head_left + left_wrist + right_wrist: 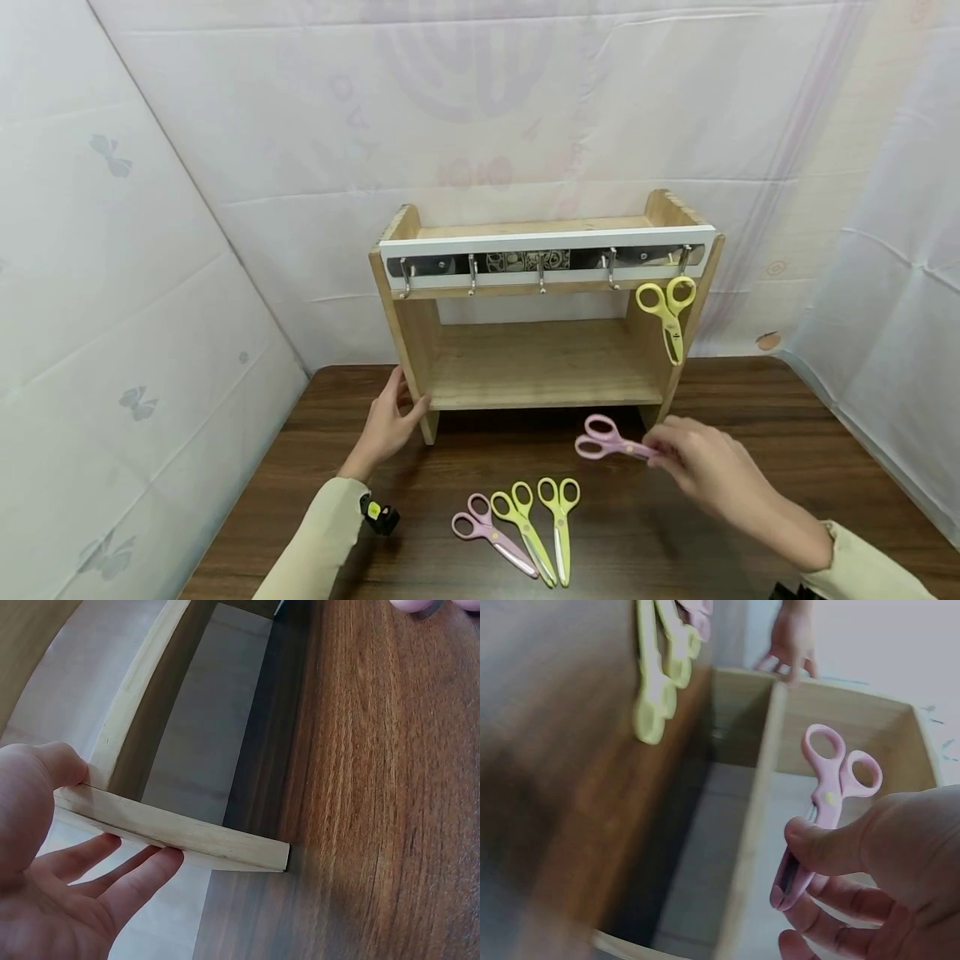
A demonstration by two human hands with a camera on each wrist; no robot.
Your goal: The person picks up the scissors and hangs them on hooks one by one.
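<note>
In the head view my right hand holds pink scissors by the blade end, their two handle loops pointing left. The right wrist view shows the thumb and fingers pinching the blades of these scissors. My left hand grips the lower left side panel of a wooden shelf. In the left wrist view the thumb lies on one side of the panel's edge and the fingers on the other. Yellow scissors hang from the rightmost hook of the shelf's hook rail.
On the dark wood table in front of the shelf lie pink scissors, yellow scissors and another yellow pair, loops toward the shelf. Several other hooks on the rail are bare. White patterned sheeting stands behind and at both sides.
</note>
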